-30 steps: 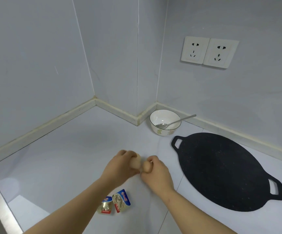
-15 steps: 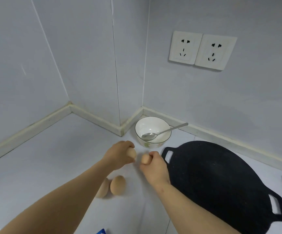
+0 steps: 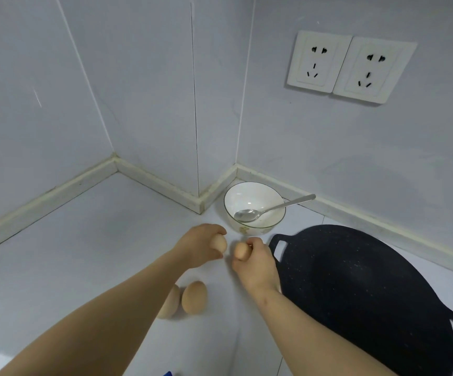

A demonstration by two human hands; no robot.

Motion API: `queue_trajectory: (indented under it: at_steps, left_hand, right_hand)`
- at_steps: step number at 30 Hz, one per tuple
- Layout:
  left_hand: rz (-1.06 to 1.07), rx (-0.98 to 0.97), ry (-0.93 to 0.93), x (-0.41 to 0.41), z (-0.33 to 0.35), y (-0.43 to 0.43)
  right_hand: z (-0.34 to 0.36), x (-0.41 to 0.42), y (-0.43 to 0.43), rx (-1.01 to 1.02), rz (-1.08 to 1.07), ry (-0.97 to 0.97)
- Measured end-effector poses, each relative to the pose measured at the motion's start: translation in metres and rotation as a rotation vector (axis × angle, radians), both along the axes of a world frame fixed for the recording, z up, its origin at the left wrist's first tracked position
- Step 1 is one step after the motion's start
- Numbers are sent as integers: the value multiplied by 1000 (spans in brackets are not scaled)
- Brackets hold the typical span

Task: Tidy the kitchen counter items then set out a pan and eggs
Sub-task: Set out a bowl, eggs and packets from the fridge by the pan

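My left hand grips a pale brown egg just in front of the white bowl. My right hand grips a second, darker egg a short gap to the right of the first. Two more eggs lie side by side on the white counter below my left forearm: one in full view, one half hidden by the arm. A flat black pan with two loop handles lies on the counter to the right of my right hand.
A metal spoon rests in the bowl, its handle leaning over the rim toward the wall. Two wall sockets sit high on the right wall. A blue packet corner peeks in at the bottom edge. Walls close the corner behind the bowl.
Both hands moved away from me toward the bowl, each keeping its egg. The eggs, touching a second ago, are now a little apart. The view tilted, bringing two resting eggs in and the snack packets out.
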State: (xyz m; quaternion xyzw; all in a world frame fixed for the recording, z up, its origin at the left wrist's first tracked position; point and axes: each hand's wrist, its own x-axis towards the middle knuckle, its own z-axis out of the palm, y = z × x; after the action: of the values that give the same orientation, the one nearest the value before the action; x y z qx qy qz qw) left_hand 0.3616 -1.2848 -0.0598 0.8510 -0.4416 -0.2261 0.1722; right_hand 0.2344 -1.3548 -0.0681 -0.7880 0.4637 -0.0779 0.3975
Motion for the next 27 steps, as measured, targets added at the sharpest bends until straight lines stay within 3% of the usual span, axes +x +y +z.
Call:
queue_trajectory:
  at_steps: [6, 13, 16, 22, 27]
  left_hand:
    - [7, -10, 1, -3, -1, 2]
    - [196, -234, -63, -13, 24, 47]
    - [210, -136, -44, -17, 28, 76]
    - [101, 104, 167, -30, 27, 108]
    - [12, 234, 44, -38, 17, 118]
  right_hand:
    - [-1, -3, 1, 2, 11, 5]
    - [10, -34, 31, -88, -22, -249]
    - [11, -41, 48, -26, 163, -211]
    - [5, -29, 72, 34, 403, -57]
    - [6, -18, 86, -108, 557, 84]
